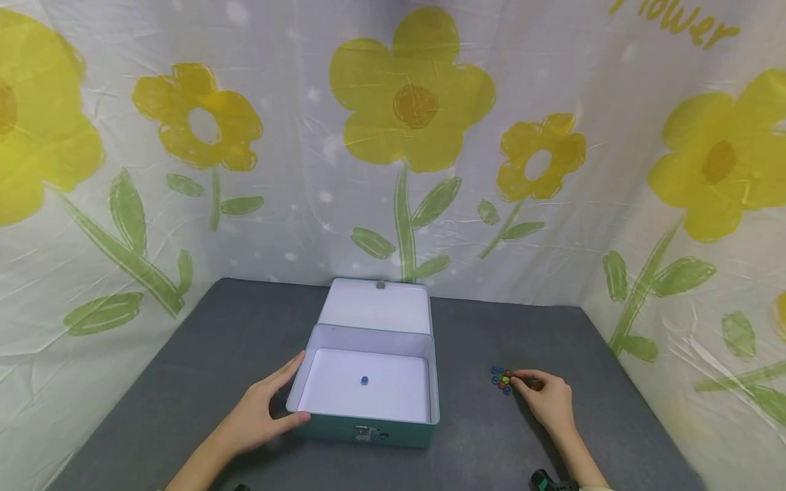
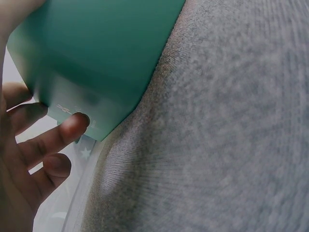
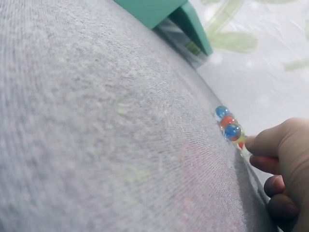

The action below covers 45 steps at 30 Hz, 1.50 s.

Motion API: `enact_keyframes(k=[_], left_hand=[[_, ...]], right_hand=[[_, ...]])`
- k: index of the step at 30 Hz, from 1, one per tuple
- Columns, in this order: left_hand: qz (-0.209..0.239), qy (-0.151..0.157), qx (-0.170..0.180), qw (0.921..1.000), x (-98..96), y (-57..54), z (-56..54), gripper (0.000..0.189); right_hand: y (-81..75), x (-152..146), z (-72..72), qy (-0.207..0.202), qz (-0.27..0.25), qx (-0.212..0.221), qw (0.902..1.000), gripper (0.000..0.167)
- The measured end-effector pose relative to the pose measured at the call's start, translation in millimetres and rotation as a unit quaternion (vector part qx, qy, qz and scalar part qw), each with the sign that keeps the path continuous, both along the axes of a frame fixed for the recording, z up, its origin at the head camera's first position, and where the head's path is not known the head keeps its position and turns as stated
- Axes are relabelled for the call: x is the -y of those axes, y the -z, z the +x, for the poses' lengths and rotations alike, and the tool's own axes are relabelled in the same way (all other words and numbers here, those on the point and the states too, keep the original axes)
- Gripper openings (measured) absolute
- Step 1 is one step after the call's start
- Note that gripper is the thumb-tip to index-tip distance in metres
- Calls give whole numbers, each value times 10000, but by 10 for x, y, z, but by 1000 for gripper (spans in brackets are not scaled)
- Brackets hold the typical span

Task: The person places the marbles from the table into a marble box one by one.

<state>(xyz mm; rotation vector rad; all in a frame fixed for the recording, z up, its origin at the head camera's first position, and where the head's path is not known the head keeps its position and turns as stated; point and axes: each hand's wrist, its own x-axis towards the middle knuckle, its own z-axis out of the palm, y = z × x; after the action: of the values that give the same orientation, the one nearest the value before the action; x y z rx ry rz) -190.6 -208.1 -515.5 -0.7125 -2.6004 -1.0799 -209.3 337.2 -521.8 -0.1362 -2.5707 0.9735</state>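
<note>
Yellow lettering [image 1: 674, 19] on the white flowered curtain [image 1: 604, 85] reads "Flower", its first letters cropped at the top.

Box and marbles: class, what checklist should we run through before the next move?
1. Lid open: ok, folded back behind the box.
2. Left hand on box: ok, at its left side.
3. Right hand at the loose marbles: ok.
4. One of them pinched: cannot tell, too small to see.
5. All marbles inside: not ok, only one blue marble shows there.
</note>
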Motion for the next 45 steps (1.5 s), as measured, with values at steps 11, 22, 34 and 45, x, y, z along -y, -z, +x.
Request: enact_keyframes(k=[11,22,34,45], left_hand=[[-67,-27,4,10000,6,1,-10,100],[-160,-78,1,9998,-4,-14,-10,101],[-121,-67,-56,9999,-16,1,14,100],[-97,-97,-80,9999,-12,-21,8,99]], right_hand=[[-53,5,7,315,-720,183,9967,24],[-81,24,-6,504,-1534,91,9868,27],[-183,117,1,425,-2136,203,9758,37],[-249,216,-45,338,-2217,66,9745,36]])
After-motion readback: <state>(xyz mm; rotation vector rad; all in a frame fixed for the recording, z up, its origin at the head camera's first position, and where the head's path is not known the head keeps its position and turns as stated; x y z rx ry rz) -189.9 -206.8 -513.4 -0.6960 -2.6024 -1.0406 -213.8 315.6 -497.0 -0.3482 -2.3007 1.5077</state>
